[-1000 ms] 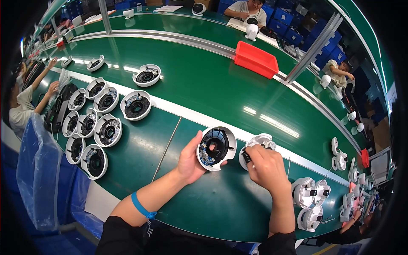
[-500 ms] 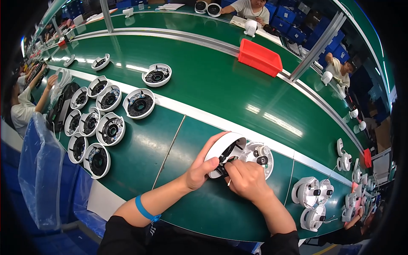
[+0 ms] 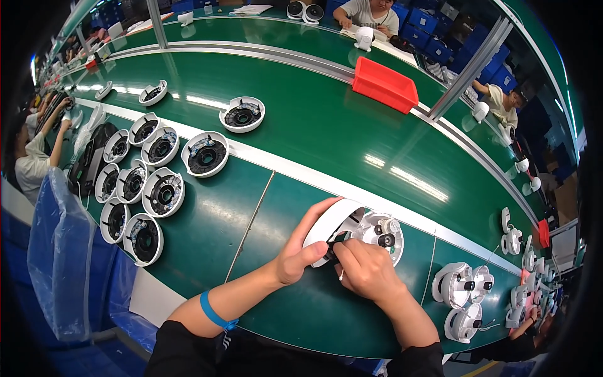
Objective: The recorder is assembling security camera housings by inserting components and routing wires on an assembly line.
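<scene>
My left hand (image 3: pixel 294 256) is wrapped round a white round camera housing (image 3: pixel 331 224), tilted on edge with its hollow black-fitted side toward my right hand. The thumb lies over the rim. My right hand (image 3: pixel 369 271) has its fingers pinched together at the housing's lower inner side. A short white tip, perhaps a cable end, pokes out under these fingers; whatever else they grip is hidden. Just behind my right hand an open white camera shell (image 3: pixel 396 250) with a black lens (image 3: pixel 385 240) and a pale round part rests on the green bench.
Several white housings with black insides (image 3: pixel 164 191) stand grouped at left. Others, like this housing (image 3: pixel 243 115), sit on the green belt (image 3: pixel 301 94). White camera units (image 3: pixel 455 286) with lenses and cables are at right. A red bin (image 3: pixel 384 85) stands beyond the belt. Co-workers sit across and at both sides.
The housings on the belt have shifted slightly to the right. The held housing has turned a little, and my left thumb has moved slightly. A co-worker across has drawn a hand back from the round parts.
</scene>
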The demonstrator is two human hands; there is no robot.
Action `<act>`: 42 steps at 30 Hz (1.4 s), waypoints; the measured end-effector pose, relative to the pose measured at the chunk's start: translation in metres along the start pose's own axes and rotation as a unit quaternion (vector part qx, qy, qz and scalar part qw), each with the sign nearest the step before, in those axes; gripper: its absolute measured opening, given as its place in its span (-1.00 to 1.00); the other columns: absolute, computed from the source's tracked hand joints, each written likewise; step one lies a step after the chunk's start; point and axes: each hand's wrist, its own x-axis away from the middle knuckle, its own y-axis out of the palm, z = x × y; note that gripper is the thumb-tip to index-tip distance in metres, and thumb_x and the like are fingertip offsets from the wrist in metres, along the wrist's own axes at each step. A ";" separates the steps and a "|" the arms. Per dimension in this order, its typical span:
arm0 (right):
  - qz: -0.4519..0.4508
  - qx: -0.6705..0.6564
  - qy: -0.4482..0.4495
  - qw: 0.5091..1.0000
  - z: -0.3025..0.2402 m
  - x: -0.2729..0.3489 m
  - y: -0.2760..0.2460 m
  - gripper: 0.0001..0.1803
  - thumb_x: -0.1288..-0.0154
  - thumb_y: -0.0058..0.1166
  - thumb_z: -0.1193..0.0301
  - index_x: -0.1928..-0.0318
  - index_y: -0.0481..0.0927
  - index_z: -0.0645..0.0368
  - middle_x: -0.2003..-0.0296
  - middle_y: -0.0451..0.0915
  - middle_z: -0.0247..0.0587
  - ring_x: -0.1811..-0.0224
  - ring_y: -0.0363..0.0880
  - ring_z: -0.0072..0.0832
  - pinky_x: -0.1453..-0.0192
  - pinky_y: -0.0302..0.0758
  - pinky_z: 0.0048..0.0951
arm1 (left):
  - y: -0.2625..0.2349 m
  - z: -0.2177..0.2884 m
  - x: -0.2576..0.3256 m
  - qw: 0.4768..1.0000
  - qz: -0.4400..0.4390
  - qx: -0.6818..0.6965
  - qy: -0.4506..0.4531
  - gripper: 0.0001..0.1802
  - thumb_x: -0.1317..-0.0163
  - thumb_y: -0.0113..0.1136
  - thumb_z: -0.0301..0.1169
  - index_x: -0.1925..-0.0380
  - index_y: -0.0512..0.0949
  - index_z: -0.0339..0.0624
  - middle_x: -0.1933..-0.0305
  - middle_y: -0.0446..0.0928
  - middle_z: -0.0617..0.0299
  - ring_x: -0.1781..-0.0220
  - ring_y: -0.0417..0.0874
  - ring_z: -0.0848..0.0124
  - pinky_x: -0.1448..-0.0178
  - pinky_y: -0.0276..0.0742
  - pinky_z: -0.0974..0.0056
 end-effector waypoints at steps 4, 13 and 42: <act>-0.007 -0.010 0.012 1.000 0.003 0.001 0.005 -0.59 0.16 0.36 0.51 0.18 0.60 0.24 0.42 0.53 -0.21 0.52 0.60 -0.28 0.47 0.53 -0.29 | -0.004 -0.003 0.000 1.000 0.002 -0.007 -0.005 0.11 -0.26 0.24 0.15 -0.58 0.00 -0.31 -0.51 0.29 -0.11 -0.53 0.38 0.12 -0.59 0.26 0.04; -0.034 0.055 -0.019 0.998 0.014 0.007 0.015 -0.75 0.02 0.27 0.49 0.25 0.61 0.25 0.48 0.44 -0.29 0.48 0.59 -0.44 0.48 0.52 -0.39 | -0.007 -0.017 -0.007 0.994 -0.056 -0.074 0.050 0.10 -0.28 0.26 0.11 -0.58 -0.03 -0.32 -0.62 0.12 -0.16 -0.61 0.24 0.06 -0.64 0.14 -0.01; 0.005 -0.306 0.305 0.902 0.021 0.028 0.019 -0.73 -0.18 0.16 0.68 0.07 0.64 0.33 0.33 0.73 0.06 0.31 0.77 -0.07 0.26 0.69 -0.20 | -0.004 -0.046 -0.020 0.988 0.054 0.134 -0.046 0.03 -0.43 0.11 0.11 -0.64 -0.11 -0.23 -0.52 0.32 -0.06 -0.52 0.42 0.15 -0.58 0.36 0.00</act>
